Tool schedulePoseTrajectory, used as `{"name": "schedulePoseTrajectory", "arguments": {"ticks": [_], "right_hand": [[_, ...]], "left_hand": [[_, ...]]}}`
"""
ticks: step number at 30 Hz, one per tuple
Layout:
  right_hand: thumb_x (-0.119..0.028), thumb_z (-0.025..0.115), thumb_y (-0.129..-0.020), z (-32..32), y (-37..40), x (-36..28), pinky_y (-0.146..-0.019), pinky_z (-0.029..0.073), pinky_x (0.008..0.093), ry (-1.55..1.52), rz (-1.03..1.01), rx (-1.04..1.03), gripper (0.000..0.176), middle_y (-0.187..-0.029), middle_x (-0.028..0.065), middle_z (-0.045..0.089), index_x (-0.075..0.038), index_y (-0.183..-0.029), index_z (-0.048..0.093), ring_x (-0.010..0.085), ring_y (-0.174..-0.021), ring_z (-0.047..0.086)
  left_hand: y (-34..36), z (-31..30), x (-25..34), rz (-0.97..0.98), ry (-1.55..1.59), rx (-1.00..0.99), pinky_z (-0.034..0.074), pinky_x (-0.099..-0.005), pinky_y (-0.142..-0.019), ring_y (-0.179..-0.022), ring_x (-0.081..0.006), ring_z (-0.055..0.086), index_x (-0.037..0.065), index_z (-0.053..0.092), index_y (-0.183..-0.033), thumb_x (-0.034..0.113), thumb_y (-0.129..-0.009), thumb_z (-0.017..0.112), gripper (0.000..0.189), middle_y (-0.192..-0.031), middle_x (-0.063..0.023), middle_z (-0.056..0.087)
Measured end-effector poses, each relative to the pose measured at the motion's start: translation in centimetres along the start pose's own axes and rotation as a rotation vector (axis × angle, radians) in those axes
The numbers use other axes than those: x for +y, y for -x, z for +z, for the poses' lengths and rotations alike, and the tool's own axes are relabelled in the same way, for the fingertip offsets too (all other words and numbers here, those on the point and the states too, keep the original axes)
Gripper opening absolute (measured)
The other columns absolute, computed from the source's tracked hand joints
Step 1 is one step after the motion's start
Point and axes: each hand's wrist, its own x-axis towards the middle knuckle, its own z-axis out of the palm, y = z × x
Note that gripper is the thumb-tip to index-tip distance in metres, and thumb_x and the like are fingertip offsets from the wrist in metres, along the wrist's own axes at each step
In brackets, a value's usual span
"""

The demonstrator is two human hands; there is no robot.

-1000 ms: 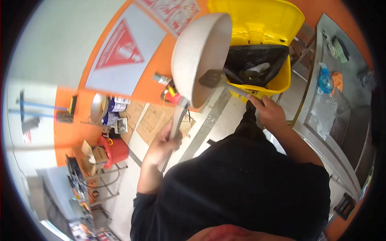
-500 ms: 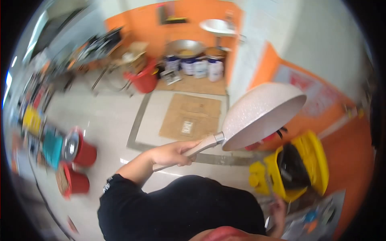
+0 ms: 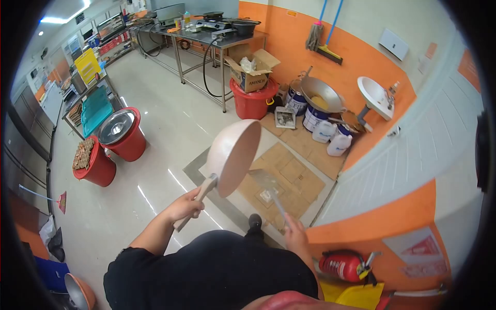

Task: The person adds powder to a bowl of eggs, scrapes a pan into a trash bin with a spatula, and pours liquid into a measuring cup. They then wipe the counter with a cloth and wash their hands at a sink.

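While pan (image 3: 233, 159) tilts, handle (image 3: 208, 186) slants (bodyward).

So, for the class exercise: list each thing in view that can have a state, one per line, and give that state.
Pan: raised, tipped on its side
Left hand: gripping the pan
Spatula: raised, blurred
Right hand: gripping the spatula
Cardboard box: open at the top
Wok: uncovered
Metal lid: on a red bin
Mop: head down
Ceiling light: lit

Open brown cardboard box (image 3: 256, 82) — "AMANDA" on side, dark ltrs; white rectangular wall sign (image 3: 419, 246) — red triangle, txt illegible.
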Motion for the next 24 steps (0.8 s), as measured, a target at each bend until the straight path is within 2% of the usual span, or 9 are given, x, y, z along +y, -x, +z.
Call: {"name": "schedulePoseTrajectory", "arguments": {"ticks": [6, 8, 13, 15, 16, 18, 20, 23, 24], "right_hand": [[-0.019, 0.043, -0.086, 5.9, -16.5, 0.7, -0.069, 0.045, 0.0413, 0.214, -0.313, -0.443, 0.032, -0.093, 0.0139, 0.055, -0.023, -0.116, 0.053, 0.0319, -0.085, 0.056], [-0.025, 0.041, -0.087, 5.8, -23.3, 1.2, -0.071, 0.045, 0.0423, 0.099, 0.316, -0.561, 0.028, -0.095, 0.0163, 0.056, -0.019, -0.110, 0.056, 0.0329, -0.087, 0.056], [-0.029, 0.043, -0.087, 6.2, -36.2, 8.6, -0.078, 0.044, 0.0421, 0.497, -0.118, -0.537, 0.031, -0.099, 0.0205, 0.058, -0.012, -0.108, 0.057, 0.0348, -0.092, 0.056], [-0.020, 0.050, -0.084, 8.3, -41.3, 10.0, -0.082, 0.044, 0.0396, 0.402, 0.084, -0.471, 0.031, -0.102, 0.0202, 0.059, -0.011, -0.113, 0.056, 0.0340, -0.095, 0.056], [-0.020, 0.050, -0.084, 10.6, -43.9, 12.0, -0.082, 0.044, 0.0396, 0.422, 0.052, -0.491, 0.031, -0.102, 0.0202, 0.059, -0.011, -0.113, 0.056, 0.0340, -0.095, 0.056], [-0.009, 0.054, -0.080, 16.4, -49.0, 15.8, -0.085, 0.043, 0.0369, -0.031, 0.121, -0.407, 0.038, -0.108, 0.0192, 0.058, -0.012, -0.119, 0.053, 0.0325, -0.099, 0.056], [-0.008, 0.054, -0.080, 18.9, -52.2, 15.2, -0.085, 0.043, 0.0359, 0.016, 0.133, -0.404, 0.039, -0.109, 0.0197, 0.057, -0.011, -0.119, 0.052, 0.0319, -0.101, 0.055], [-0.009, 0.055, -0.080, 22.4, -56.4, 13.3, -0.087, 0.042, 0.0358, 0.034, 0.134, -0.395, 0.039, -0.110, 0.0196, 0.057, -0.009, -0.119, 0.051, 0.0309, -0.103, 0.055], [-0.010, 0.055, -0.080, 22.6, -57.4, 12.9, -0.088, 0.042, 0.0351, -0.032, 0.198, -0.455, 0.038, -0.110, 0.0193, 0.057, -0.008, -0.118, 0.052, 0.0297, -0.104, 0.054]], "left_hand": [[-6.3, -3.4, 3.4, -0.027, 0.243, 0.278, 0.041, -0.0229, -0.052, -0.053, -0.0082, 0.043, 0.016, 0.035, -0.132, 0.000, -0.074, 0.050, 0.062, -0.066, 0.0015, 0.042], [-7.5, -5.5, 3.9, -0.012, 0.311, 0.358, 0.039, -0.0224, -0.051, -0.052, -0.0092, 0.044, 0.015, 0.036, -0.131, 0.001, -0.073, 0.050, 0.062, -0.068, -0.0004, 0.044], [-9.1, -10.8, 4.5, 0.103, 0.663, 0.609, 0.041, -0.0238, -0.049, -0.053, -0.0102, 0.045, 0.012, 0.047, -0.117, -0.001, -0.072, 0.050, 0.047, -0.066, -0.0018, 0.045], [-10.7, -14.2, 3.6, 0.194, 1.006, 0.822, 0.040, -0.0232, -0.043, -0.052, -0.0114, 0.047, 0.005, 0.047, -0.098, -0.003, -0.070, 0.048, 0.030, -0.067, -0.0047, 0.046], [-11.7, -17.0, 2.5, 0.266, 1.189, 0.796, 0.042, -0.0220, -0.040, -0.049, -0.0131, 0.048, 0.001, 0.042, -0.089, -0.003, -0.072, 0.045, 0.018, -0.069, -0.0076, 0.049], [-14.5, -22.4, 1.8, 0.345, 1.396, 0.872, 0.043, -0.0218, -0.041, -0.049, -0.0139, 0.048, -0.001, 0.042, -0.091, -0.001, -0.073, 0.043, 0.017, -0.071, -0.0088, 0.051], [-16.9, -27.8, 3.2, 0.398, 1.633, 1.054, 0.048, -0.0212, -0.044, -0.051, -0.0171, 0.051, -0.005, 0.041, -0.093, 0.003, -0.078, 0.037, 0.018, -0.076, -0.0121, 0.053], [-19.6, -39.1, -3.6, 0.575, 1.770, 1.178, 0.052, -0.0254, -0.052, -0.059, -0.0206, 0.055, -0.005, 0.044, -0.092, 0.006, -0.080, 0.036, 0.018, -0.080, -0.0123, 0.054], [-20.2, -40.7, -4.3, 0.538, 1.734, 1.360, 0.053, -0.0281, -0.057, -0.065, -0.0226, 0.056, -0.005, 0.045, -0.091, 0.008, -0.081, 0.036, 0.019, -0.081, -0.0122, 0.054]]}}
